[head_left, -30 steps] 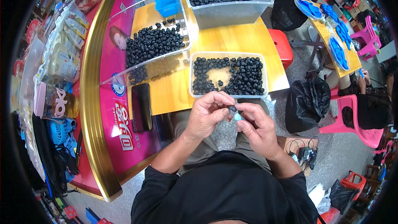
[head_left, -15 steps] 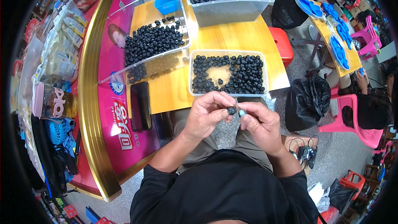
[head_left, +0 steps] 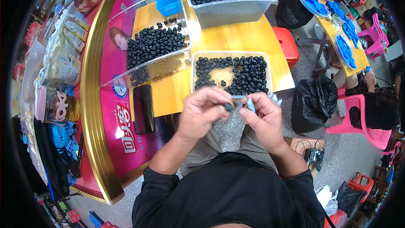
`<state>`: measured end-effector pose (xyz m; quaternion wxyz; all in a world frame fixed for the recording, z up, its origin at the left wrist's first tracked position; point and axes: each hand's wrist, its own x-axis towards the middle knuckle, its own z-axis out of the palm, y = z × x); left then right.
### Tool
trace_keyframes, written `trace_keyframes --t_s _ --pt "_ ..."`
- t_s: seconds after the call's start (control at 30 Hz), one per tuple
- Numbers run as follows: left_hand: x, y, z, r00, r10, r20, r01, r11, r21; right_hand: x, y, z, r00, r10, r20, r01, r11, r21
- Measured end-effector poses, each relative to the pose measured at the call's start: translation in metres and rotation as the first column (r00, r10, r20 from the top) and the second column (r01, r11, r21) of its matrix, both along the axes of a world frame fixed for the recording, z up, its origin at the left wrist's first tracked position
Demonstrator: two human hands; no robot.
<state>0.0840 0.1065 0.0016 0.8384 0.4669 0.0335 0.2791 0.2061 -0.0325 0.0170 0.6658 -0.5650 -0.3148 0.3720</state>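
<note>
Just in front of my body, my left hand (head_left: 206, 112) pinches a small round black piece (head_left: 228, 107) that looks like a bead with a hole. Beside it my right hand (head_left: 265, 118) grips a small tool with a pale blue handle (head_left: 250, 104); its tip is too small to make out. A narrow gap parts the two hands. Right beyond them, on the wooden table (head_left: 228, 38), stands a shallow clear tray (head_left: 194, 74) of similar black pieces, with a bare patch in its middle.
A larger clear bin (head_left: 187, 29) at left holds more black pieces and a blue box (head_left: 168, 2). Behind stands a deep clear bin (head_left: 236, 12) of them. A phone (head_left: 143, 108) lies at the table's left edge. A red stool (head_left: 286, 46) and black bag (head_left: 314, 101) are right.
My hands have moved apart; the tool has come away from the black piece. The left hand has shifted slightly left with the piece, and the right has turned the tool more upright.
</note>
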Motion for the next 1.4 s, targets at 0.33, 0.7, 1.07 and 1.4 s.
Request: trace_keyframes --t_s 0.33,0.7,1.07,1.4 --pt "-0.057 0.135 0.06 0.706 0.706 0.054 -0.676 0.649 0.348 0.024 -0.011 -0.01 0.987 -0.114 -0.116 0.106 0.992 -0.072" --pt "0.006 0.001 -0.011 0.994 -0.034 -0.1 0.009 0.971 -0.24 0.0 -0.001 0.0 0.957 0.016 0.289 -0.032 0.998 0.052" --pt "0.0 -0.002 -0.008 0.995 -0.095 -0.034 0.088 0.981 -0.17 -0.004 -0.001 0.005 0.933 0.071 0.354 -0.101 0.993 0.067" --pt "-0.003 0.001 -0.007 0.995 -0.104 -0.012 0.102 0.99 -0.1 -0.007 -0.003 0.015 0.923 0.083 0.376 -0.102 0.994 0.032"
